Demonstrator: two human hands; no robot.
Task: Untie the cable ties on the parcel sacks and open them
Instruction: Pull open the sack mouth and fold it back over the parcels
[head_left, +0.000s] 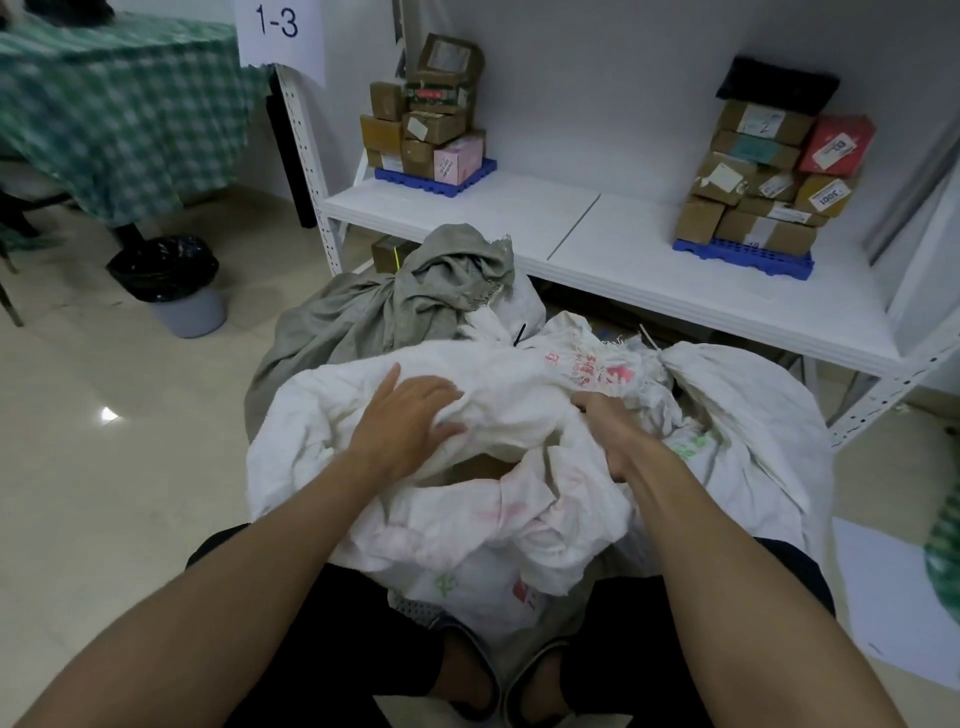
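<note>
A glossy beige tiled floor (93, 457) fills the left of the frame, catching a small glint of light. At upper left stands a table under a green-and-white checked cloth (114, 114). A white metal shelving unit (571, 228) spans the upper right against a plain white wall (597, 78).

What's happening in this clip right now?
A person is working at the mouth of a white sack in front of them on the floor. The left hand lies on the bunched fabric, and the right hand grips the opposite edge. The mouth is already partly open, with something brown showing inside. A grey sack and another white sack sit behind, near a white shelf stacked with boxes.
</note>
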